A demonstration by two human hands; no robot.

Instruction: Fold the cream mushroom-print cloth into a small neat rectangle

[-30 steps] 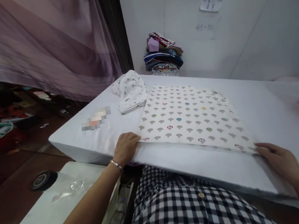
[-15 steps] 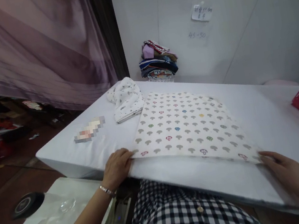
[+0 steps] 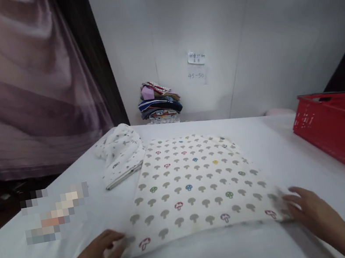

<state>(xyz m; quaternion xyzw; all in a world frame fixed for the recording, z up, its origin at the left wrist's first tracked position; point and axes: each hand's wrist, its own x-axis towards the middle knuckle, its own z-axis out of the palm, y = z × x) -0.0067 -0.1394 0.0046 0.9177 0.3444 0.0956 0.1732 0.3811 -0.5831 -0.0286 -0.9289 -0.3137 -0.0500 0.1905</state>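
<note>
A white cloth printed with grey and coloured mushrooms (image 3: 192, 187) lies spread over the white-covered table. My left hand (image 3: 99, 255) is at its near left corner, thumb and fingers closed on the edge. At the near right corner, my right hand (image 3: 314, 211) grips the cloth, its fingertips slightly blurred. Between my hands the near edge looks a little raised, with a shadow under it. A folded white cloth with a small print (image 3: 122, 155) touches or nearly touches the far left side of the mushroom cloth.
A red plastic basket (image 3: 337, 135) stands on the right of the table (image 3: 262, 144). A stack of folded fabrics (image 3: 159, 102) is at the back against the white wall. A pixelated item (image 3: 59, 213) lies on the left. A purple curtain (image 3: 15, 90) hangs at left.
My view has turned right and come closer, bringing more of the red basket into sight. Both hands stay at the near corners of the mushroom cloth, which still lies spread.
</note>
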